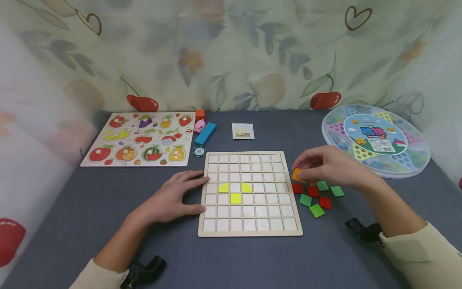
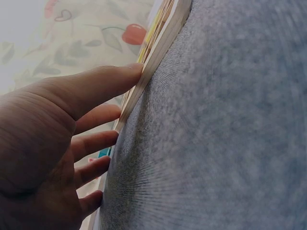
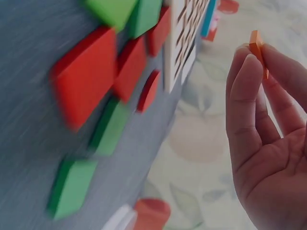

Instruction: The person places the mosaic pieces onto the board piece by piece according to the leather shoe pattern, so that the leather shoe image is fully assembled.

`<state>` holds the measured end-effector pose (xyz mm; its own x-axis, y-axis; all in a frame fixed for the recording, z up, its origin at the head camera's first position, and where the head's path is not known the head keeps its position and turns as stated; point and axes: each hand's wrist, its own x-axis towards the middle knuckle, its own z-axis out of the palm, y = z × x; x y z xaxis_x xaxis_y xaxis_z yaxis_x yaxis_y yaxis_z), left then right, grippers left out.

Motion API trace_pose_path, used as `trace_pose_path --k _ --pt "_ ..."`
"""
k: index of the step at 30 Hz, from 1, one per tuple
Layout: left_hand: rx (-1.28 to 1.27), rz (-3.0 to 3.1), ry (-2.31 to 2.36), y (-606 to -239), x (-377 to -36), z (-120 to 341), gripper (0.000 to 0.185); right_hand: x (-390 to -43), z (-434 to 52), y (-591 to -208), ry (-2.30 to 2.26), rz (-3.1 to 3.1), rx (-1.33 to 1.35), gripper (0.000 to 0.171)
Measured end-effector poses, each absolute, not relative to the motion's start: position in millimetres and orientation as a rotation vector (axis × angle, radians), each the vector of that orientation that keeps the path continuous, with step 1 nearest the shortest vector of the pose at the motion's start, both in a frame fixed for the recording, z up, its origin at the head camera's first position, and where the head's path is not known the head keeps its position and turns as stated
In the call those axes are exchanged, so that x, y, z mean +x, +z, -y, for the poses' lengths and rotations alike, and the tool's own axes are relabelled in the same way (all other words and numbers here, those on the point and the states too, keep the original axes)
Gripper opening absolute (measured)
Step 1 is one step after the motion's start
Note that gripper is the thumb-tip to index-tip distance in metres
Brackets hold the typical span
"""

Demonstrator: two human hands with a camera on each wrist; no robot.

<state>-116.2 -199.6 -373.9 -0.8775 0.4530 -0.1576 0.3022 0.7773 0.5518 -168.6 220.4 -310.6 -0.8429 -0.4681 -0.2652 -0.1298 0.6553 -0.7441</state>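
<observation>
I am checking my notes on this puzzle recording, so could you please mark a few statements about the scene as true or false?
1. The right hand pinches an orange tile in its grip. True.
2. The left hand lifts the wooden grid board off the table. False: the board lies flat and the fingers rest against its left edge.
3. Three yellow pieces sit in the board. True.
4. The loose red and green tiles lie to the left of the board. False: they lie by its right edge.
5. The fruit puzzle is stacked on the round plastic case. False: the puzzle lies at the far left, the case at the far right.
</observation>
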Motion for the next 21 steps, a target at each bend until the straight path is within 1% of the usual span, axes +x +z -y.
trace_pose_path --k 3,9,16,21 --pt "0.584 -2.684 0.773 -373.9 -116.1 199.0 0.079 -174.6 -205.1 -310.0 -1.058 -2.411 -0.481 0.027" --pt "0.579 -2.688 0.773 -373.9 -115.7 198.9 0.079 -183.9 -176.3 -307.9 -1.088 -2.371 -0.509 0.024" --pt "0.59 -2.691 0.778 -370.8 -115.0 198.9 0.078 -191.5 -148.1 -310.5 -1.1 -2.318 -0.63 0.026" --pt "0.583 -2.691 0.778 -371.8 -114.6 199.3 0.078 -192.9 -124.7 -315.2 -1.068 -2.293 -0.655 0.022"
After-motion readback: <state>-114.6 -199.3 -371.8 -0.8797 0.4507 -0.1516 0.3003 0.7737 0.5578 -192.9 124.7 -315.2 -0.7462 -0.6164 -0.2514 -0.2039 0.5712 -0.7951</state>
